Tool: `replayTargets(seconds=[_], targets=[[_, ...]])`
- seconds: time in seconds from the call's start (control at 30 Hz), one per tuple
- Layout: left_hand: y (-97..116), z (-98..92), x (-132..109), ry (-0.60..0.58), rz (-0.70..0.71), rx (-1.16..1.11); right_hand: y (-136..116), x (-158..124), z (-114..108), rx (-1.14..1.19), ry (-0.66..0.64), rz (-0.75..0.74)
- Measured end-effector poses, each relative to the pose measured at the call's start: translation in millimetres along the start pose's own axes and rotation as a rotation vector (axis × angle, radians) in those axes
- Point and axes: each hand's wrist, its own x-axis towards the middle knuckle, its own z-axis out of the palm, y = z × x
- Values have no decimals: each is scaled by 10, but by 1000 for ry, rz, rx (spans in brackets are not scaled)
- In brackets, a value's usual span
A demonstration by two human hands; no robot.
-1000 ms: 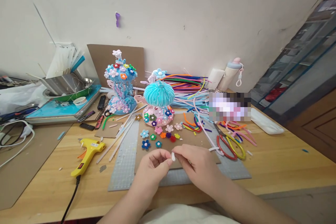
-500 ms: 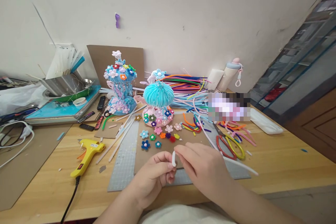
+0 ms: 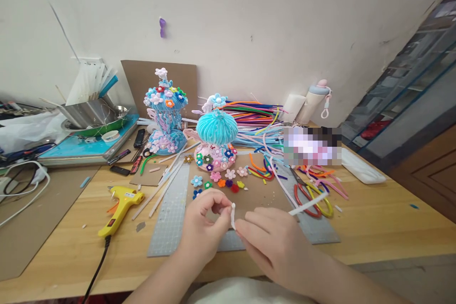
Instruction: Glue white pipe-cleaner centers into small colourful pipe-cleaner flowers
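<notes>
My left hand (image 3: 204, 223) pinches the bent end of a white pipe cleaner (image 3: 233, 212) over a brown cardboard sheet (image 3: 263, 195). My right hand (image 3: 276, 244) is closed on the same pipe cleaner just right of that; its free end (image 3: 308, 203) sticks out to the right towards the scissors. Small pipe-cleaner flowers (image 3: 217, 182) lie on the cardboard just beyond my fingers. Behind them stand a teal mushroom model (image 3: 216, 138) and a taller blue model (image 3: 164, 114).
A grey cutting mat (image 3: 171, 213) lies under the cardboard. A yellow glue gun (image 3: 121, 204) lies to the left, red-and-yellow scissors (image 3: 313, 197) to the right. Coloured pipe cleaners (image 3: 254, 121) are heaped at the back. A metal pan (image 3: 94, 114), cables and a bottle (image 3: 313, 97) line the wall.
My right hand dropped lower and nearer to me while the left rose slightly. The white pipe cleaner's free end swung up towards the scissors.
</notes>
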Motion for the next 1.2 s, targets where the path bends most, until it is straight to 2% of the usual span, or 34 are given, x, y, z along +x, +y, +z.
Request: replayTargets(seconds=[0.1, 0.2, 0.3, 0.4, 0.5, 0.6, 0.7, 0.9, 1.03, 1.13, 1.2], targets=[[16, -3, -35, -77, 175, 117, 71, 43, -55, 144, 98, 76], [44, 4, -81, -111, 197, 51, 150, 88, -39, 275, 117, 186], [44, -9, -83, -51, 165, -34, 143, 76, 14, 177, 57, 138], [10, -26, -51, 15, 161, 15, 67, 26, 18, 42, -13, 60], [-26, -8, -44, 0, 245, 127, 28, 7, -29, 119, -15, 1], [-23, 29, -82, -72, 316, 154, 79, 38, -43, 277, 79, 114], [16, 32, -116, -80, 262, 70, 145, 68, -3, 364, 95, 220], [25, -19, -90, 58, 188, 56, 64, 14, 8, 84, -40, 71], [-29, 2, -83, 50, 265, 186, 20, -5, -44, 57, -50, -21], [-33, 14, -95, -51, 379, 220, 73, 24, -42, 218, 18, 73], [-16, 8, -105, -108, 338, 143, 118, 48, -9, 408, 59, 214]])
